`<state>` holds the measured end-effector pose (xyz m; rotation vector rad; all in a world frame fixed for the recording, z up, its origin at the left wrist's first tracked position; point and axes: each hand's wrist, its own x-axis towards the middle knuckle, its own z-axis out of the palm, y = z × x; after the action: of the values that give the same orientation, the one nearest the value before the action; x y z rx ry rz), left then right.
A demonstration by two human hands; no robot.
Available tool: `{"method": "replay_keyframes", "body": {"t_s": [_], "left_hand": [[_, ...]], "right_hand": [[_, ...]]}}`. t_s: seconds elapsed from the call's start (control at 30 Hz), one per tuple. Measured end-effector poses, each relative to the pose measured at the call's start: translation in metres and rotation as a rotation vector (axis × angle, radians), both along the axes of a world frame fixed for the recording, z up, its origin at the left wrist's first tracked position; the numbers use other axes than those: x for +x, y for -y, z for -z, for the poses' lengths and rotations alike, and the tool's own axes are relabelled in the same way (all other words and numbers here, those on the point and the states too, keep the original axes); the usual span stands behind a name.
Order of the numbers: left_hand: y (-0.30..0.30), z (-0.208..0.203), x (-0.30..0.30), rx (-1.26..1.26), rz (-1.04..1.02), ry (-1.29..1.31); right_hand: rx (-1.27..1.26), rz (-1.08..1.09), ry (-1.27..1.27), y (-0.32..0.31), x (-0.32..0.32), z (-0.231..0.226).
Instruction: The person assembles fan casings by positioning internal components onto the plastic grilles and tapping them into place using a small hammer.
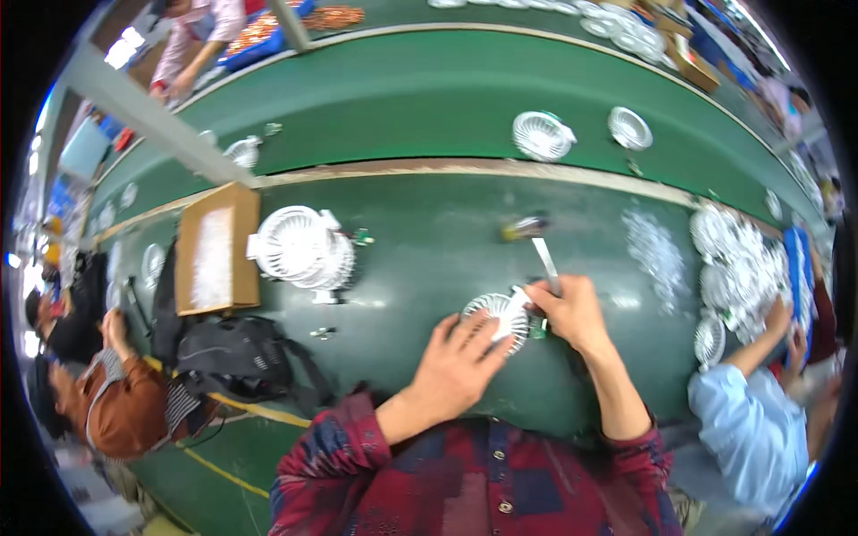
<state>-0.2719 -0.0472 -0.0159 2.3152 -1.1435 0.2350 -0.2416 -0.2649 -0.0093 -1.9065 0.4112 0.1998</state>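
Observation:
A round white slotted plastic housing (488, 306) is on the green bench in front of me. My left hand (458, 368) holds it down with its fingers bent over the ribs. At its upper right edge, by a white tab, my right hand (572, 311) has its fingers closed round a thin, flat, pale strip-like tool (545, 256) that points up and away. A small green circuit board (538, 328) shows beside the housing under that hand. Beyond the strip lies a dark and yellow object (525, 227), too blurred to name.
At left are stacked white housings (293, 243), a cardboard box (243, 250) and a black bag (239, 357). Small clear pieces (654, 255) and a pile of housings (728, 259) are at right, near a co-worker's blue sleeve (742, 411). Beyond runs a green conveyor belt (402, 107).

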Motion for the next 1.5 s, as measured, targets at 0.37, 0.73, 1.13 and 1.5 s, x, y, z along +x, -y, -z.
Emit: {"method": "replay_keyframes", "body": {"t_s": [0.37,0.73,1.13,1.5], "left_hand": [[0.007,-0.001,0.001,-0.017,0.011,-0.042],[-0.005,-0.020,0.002,-0.083,0.046,-0.164],[0.006,-0.037,0.011,-0.051,-0.094,-0.144],[0.023,-0.023,0.013,0.208,-0.190,-0.166]], "right_hand": [[-0.184,0.077,0.465,0.012,-0.063,-0.047],[-0.486,0.264,0.122,0.069,-0.055,-0.021],[-0.911,0.134,0.221,0.128,0.018,0.005],[-0.637,0.264,0.349,0.103,-0.006,-0.028]]}}
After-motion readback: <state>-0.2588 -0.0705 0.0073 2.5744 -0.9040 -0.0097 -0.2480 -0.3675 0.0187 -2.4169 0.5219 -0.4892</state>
